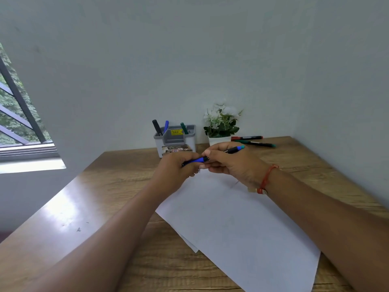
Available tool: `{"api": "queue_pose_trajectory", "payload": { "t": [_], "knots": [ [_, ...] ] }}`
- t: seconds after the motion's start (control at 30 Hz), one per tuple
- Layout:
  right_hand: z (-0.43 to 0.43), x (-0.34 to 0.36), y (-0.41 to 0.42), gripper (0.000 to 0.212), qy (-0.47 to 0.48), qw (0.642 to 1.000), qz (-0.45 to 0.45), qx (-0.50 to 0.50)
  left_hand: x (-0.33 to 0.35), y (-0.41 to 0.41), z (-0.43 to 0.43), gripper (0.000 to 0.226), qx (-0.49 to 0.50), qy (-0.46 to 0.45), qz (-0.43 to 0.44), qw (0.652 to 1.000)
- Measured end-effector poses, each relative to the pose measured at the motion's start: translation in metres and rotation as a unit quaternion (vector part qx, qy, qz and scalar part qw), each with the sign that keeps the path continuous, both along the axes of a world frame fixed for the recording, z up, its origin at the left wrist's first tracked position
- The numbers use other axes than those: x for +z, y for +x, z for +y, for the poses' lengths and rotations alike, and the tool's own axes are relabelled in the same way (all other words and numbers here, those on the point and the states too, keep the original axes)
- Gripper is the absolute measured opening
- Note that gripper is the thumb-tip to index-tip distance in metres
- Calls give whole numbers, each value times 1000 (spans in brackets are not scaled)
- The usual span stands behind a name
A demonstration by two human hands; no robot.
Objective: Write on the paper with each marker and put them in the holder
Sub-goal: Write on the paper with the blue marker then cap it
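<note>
**2 hands on 1 marker above the paper**

2 hands meet over the far edge of the paper (pixel 231 218), both on the held marker (pixel 200 160). The left hand (pixel 179 169) has its fingers curled round the blue end. The right hand (pixel 231 165) pinches the black barrel between thumb and fingers, and the barrel's teal tip sticks out past the knuckles toward the right. The held marker lies nearly level, tilted up slightly to the right, clear of the sheet. Whether the cap is seated or partly off, I cannot tell.

A red thread band (pixel 266 179) circles the right wrist.

The paper lies askew on the wooden table (pixel 84 197), with the corner of 1 more sheet showing under its left edge.

At the back by the wall stands the grey holder (pixel 174 140) with 3 markers upright in it: a black marker (pixel 156 127) and a blue marker (pixel 166 126) at the left, a green marker (pixel 184 128) at the right. Just beside it, to the right, is a plant (pixel 221 123) in a white pot. Behind and right of the pot, 2 markers lie flat on the table: a red marker (pixel 247 137) and a loose green marker (pixel 255 143).

A window (pixel 19 114) is at the left.
</note>
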State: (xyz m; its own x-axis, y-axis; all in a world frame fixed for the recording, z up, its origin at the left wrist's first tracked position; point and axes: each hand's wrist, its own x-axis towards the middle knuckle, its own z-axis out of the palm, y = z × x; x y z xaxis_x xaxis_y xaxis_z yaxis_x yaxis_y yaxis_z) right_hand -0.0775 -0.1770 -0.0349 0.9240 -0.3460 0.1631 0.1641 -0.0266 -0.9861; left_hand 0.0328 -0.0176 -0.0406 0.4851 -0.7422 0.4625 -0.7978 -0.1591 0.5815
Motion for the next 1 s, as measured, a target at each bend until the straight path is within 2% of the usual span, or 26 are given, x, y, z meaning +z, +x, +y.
{"api": "queue_pose_trajectory", "payload": {
  "t": [0.37, 0.53, 0.67, 0.77, 0.83, 0.9, 0.93, 1.0],
  "knots": [
    [3, 2, -3, 22, 49, 998, -4, 34, 2, 8, 4, 23, -25, -17, 95, 995],
    [1, 6, -5, 31, 66, 997, 19, 43, 2, 7, 1, 22, -38, -15, 76, 996],
    [-7, 9, -7, 38, 87, 996, 23, 29, 0, 14, 5, 20, -7, 6, 25, 1000],
    [-16, 7, -5, 53, 116, 992, 42, -33, -3, 24, 7, 21, 41, 12, 22, 999],
    [-19, 5, -4, 71, 100, 989, 71, -76, -5, 28, 7, 15, 71, 27, 10, 997],
    [-18, 3, -2, 80, 66, 988, 96, -101, -9, 31, 5, 9, 83, 52, 3, 995],
    [-16, 2, -1, 77, 52, 988, 98, -107, -11, 33, 3, 10, 84, 67, -3, 994],
    [-13, -4, 1, 59, 28, 989, 87, -113, -15, 35, 1, 16, 83, 109, -21, 990]
  ]
}}
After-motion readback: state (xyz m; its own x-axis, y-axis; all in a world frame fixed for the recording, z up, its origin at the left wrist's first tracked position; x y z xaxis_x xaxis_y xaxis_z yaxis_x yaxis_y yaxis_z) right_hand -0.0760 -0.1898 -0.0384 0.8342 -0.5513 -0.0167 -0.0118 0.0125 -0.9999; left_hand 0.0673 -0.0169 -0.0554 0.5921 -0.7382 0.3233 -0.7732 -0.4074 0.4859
